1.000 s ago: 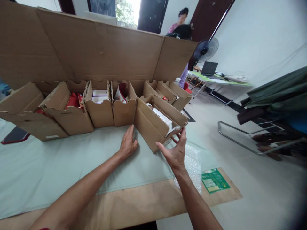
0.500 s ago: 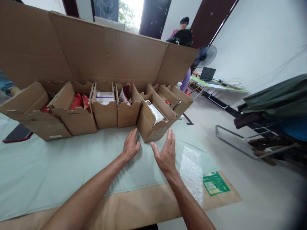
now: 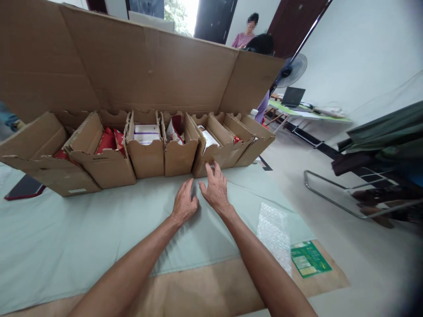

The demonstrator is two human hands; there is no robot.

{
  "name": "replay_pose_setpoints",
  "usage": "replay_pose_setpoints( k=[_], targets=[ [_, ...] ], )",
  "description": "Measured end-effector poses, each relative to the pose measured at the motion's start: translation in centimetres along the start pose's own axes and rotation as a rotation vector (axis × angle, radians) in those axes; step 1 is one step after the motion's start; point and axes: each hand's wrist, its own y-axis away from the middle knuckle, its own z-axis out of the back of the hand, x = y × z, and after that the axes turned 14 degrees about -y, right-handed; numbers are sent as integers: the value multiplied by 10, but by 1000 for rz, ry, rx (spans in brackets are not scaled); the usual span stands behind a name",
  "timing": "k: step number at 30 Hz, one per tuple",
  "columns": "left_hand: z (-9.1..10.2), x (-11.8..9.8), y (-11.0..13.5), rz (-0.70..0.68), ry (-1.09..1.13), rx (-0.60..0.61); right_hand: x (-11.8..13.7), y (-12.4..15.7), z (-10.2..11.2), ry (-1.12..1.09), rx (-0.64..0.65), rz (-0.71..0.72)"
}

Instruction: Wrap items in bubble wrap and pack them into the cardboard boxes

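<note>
Several open cardboard boxes stand side by side in a row across the table. My right hand is open, its fingertips at the lower front of a cardboard box holding white packets. Just left of it, my left hand rests low over the cloth with fingers apart, holding nothing, near that box's bottom corner. Left of this box stands a cardboard box with a red and white bag in it. Further left, another box contains white cartons.
A tall cardboard panel rises behind the row. Pale green cloth covers the table. Bubble wrap and a green printed sheet lie on the right, a dark flat object on the left. Beyond are a fan, a laptop and a person.
The box with white packets, which stuck out in front of the row, is now pushed back in line with the others. My right hand has moved forward and left to its front.
</note>
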Motion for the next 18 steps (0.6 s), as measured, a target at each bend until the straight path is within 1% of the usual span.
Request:
replay_pose_setpoints(
  k=[4,6,8,10,11,12,15,16,18],
  targets=[
    [-2,0,-1,7,-2,1,-4,-24,-4,20,46,20],
    [-3,1,0,14,2,-2,-3,-30,1,8,47,22],
    [-5,1,1,19,11,-5,4,-35,11,-30,1,40],
    [-6,1,2,23,23,-11,19,-43,22,-97,-30,93],
    [-7,1,3,26,30,-16,30,-48,26,-121,-11,120],
    [-8,1,3,28,36,-23,42,-55,30,-126,35,138],
    [-8,1,2,41,55,-57,75,-81,34,-15,204,120],
    [-6,0,0,50,62,-80,82,-89,35,30,229,103],
    [-1,-1,-2,78,72,-157,91,-97,37,76,226,78]
  ],
)
